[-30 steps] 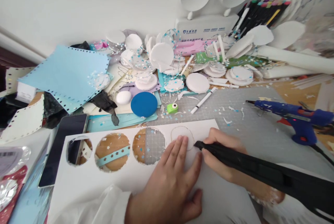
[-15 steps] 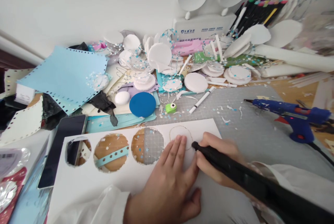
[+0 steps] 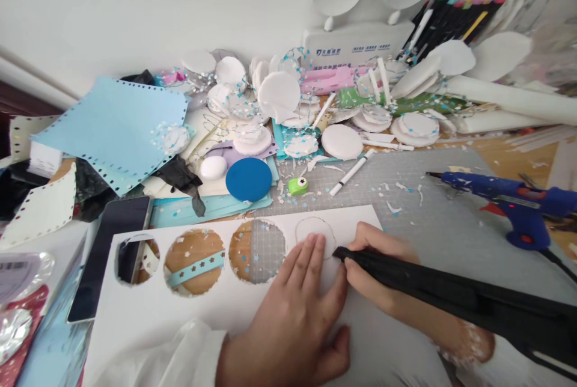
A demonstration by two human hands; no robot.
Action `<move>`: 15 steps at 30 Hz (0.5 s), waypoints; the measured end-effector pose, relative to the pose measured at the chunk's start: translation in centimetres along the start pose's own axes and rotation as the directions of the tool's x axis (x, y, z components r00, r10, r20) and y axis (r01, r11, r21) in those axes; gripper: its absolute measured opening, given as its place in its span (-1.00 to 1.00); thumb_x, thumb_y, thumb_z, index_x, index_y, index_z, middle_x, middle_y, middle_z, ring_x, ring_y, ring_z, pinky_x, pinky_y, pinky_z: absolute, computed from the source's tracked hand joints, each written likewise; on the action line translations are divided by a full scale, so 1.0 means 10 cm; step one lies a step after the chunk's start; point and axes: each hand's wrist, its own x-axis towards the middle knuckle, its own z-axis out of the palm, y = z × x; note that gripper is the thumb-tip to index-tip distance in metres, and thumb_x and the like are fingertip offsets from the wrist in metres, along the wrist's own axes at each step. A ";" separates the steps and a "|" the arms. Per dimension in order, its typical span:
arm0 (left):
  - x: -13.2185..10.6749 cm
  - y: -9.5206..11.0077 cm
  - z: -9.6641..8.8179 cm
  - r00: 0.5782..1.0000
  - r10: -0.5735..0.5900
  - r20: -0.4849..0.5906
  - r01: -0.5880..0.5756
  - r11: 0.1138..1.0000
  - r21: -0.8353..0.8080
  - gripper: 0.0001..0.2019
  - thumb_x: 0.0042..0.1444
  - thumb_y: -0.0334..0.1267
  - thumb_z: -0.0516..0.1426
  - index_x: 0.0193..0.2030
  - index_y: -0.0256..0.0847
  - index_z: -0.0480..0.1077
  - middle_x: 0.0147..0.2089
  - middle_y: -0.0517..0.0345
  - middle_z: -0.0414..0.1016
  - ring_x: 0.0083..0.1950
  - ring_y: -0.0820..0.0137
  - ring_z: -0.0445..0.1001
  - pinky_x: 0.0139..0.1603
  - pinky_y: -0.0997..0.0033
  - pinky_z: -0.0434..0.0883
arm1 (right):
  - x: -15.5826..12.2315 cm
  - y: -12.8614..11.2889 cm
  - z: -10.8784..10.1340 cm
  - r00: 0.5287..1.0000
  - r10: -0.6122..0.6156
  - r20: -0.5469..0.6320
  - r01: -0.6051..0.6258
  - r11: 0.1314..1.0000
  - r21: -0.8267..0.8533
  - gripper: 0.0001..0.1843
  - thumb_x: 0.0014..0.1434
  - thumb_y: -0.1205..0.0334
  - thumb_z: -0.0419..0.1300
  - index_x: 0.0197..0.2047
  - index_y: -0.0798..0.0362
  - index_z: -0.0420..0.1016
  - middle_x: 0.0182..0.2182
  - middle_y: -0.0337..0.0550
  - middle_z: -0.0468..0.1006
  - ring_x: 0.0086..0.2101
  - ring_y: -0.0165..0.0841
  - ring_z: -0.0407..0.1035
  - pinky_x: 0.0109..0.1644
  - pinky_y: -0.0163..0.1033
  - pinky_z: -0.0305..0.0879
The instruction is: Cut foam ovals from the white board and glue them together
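Note:
A white foam board [image 3: 216, 315] lies in front of me with three round holes cut out of it and a fourth circle [image 3: 314, 234] traced at its right end. My left hand [image 3: 293, 321] lies flat on the board, fingers stretched out, fingertips just under that circle. My right hand [image 3: 378, 270] grips a long black cutting tool [image 3: 442, 294], its tip touching the circle's right edge. White sleeves cover both wrists.
A blue glue gun [image 3: 514, 198] rests on the grey cutting mat [image 3: 428, 207] at right. Behind the board are a blue disc [image 3: 249, 179], a green punch [image 3: 298, 185], a white marker [image 3: 351, 172], several white foam discs, blue paper [image 3: 112, 125] and a dark phone [image 3: 110, 255].
The black tool swung: its handle dipped lower half a second ago and now lies flatter again. The tip stays at the circle's right edge. My left hand has barely moved.

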 end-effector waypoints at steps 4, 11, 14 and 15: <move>0.00 0.00 0.01 1.000 0.003 -0.003 -0.003 1.000 0.006 -0.30 0.12 -0.03 0.08 0.31 -0.48 0.10 0.35 -0.67 0.00 0.40 -0.24 -0.08 0.30 -0.10 0.19 | -0.02 0.04 0.06 1.000 0.026 -0.014 -0.025 0.999 0.022 -0.71 0.04 0.30 0.12 -0.53 -0.02 0.02 -0.68 -0.45 0.07 -0.64 -0.50 0.03 -0.57 -0.37 0.02; -0.01 -0.02 0.00 1.000 0.011 -0.011 -0.011 1.000 0.010 -0.28 0.13 -0.02 0.09 0.33 -0.45 0.08 0.35 -0.66 0.02 0.39 -0.24 -0.05 0.27 -0.11 0.24 | -0.04 0.11 -0.11 0.981 0.179 0.075 -0.177 0.984 -0.025 -0.82 0.13 0.34 0.07 -0.45 -0.03 0.13 -0.59 -0.38 0.19 -0.55 -0.44 0.12 -0.53 -0.35 0.08; 0.00 -0.02 -0.01 1.000 0.011 -0.014 -0.011 1.000 0.006 -0.28 0.13 -0.04 0.10 0.32 -0.47 0.09 0.34 -0.67 0.03 0.39 -0.23 -0.05 0.28 -0.10 0.24 | -0.03 0.06 -0.12 0.986 0.148 0.074 -0.145 0.989 -0.042 -0.81 0.10 0.34 0.07 -0.47 -0.03 0.11 -0.58 -0.37 0.19 -0.53 -0.43 0.12 -0.53 -0.35 0.08; 0.00 -0.02 -0.01 1.000 0.010 -0.014 -0.009 1.000 0.002 -0.29 0.12 -0.04 0.10 0.32 -0.47 0.10 0.35 -0.66 0.03 0.39 -0.23 -0.05 0.28 -0.09 0.24 | -0.03 0.03 -0.10 0.989 0.130 0.067 -0.127 0.991 -0.051 -0.80 0.08 0.33 0.07 -0.49 -0.02 0.10 -0.58 -0.37 0.18 -0.53 -0.43 0.11 -0.54 -0.36 0.08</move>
